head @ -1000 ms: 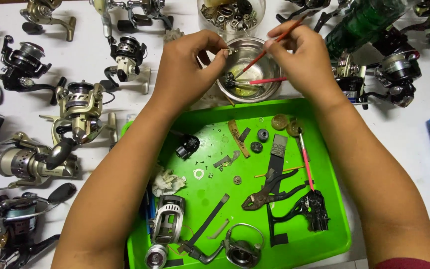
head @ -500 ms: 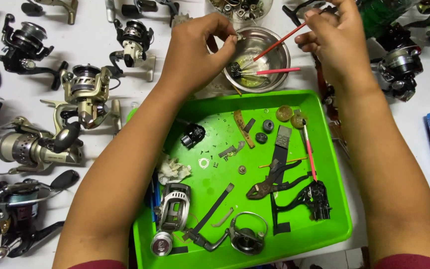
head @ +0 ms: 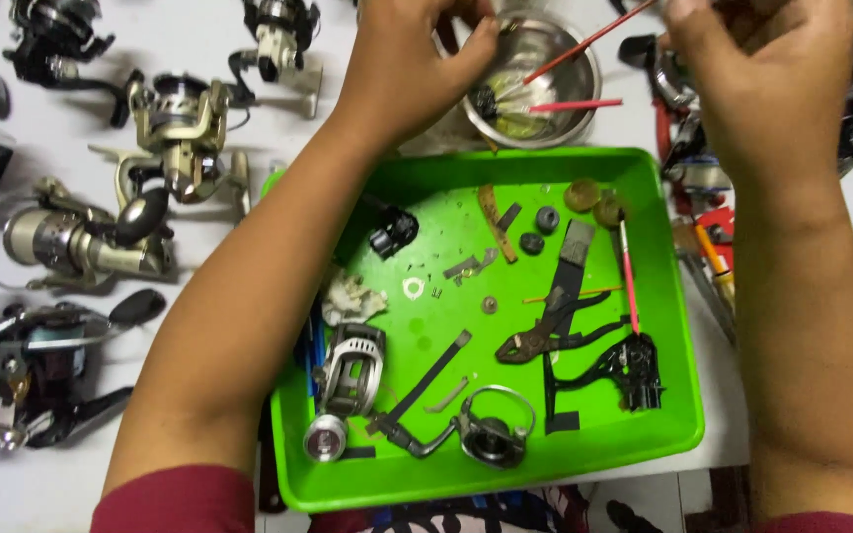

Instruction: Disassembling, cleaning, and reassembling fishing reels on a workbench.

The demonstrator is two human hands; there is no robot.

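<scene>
Red-handled brush [head: 584, 41] slanting from closed right hand [head: 762, 89] down-left into steel bowl [head: 570, 118], left hand [head: 402, 64] pinching rim.

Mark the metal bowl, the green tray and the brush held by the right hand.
metal bowl [head: 575, 126]: head view, on its right inner wall.
green tray [head: 486, 489]: head view, on its near rim.
brush [head: 584, 44]: head view, on its red handle.
right hand [head: 772, 89]: head view, on its back.

A fishing-reel repair bench: spinning reels [head: 81, 242] crowd the white table [head: 71, 494], and a green tray [head: 663, 296] holds dismantled reel parts beside a steel bowl [head: 584, 99] with brushes.
</scene>
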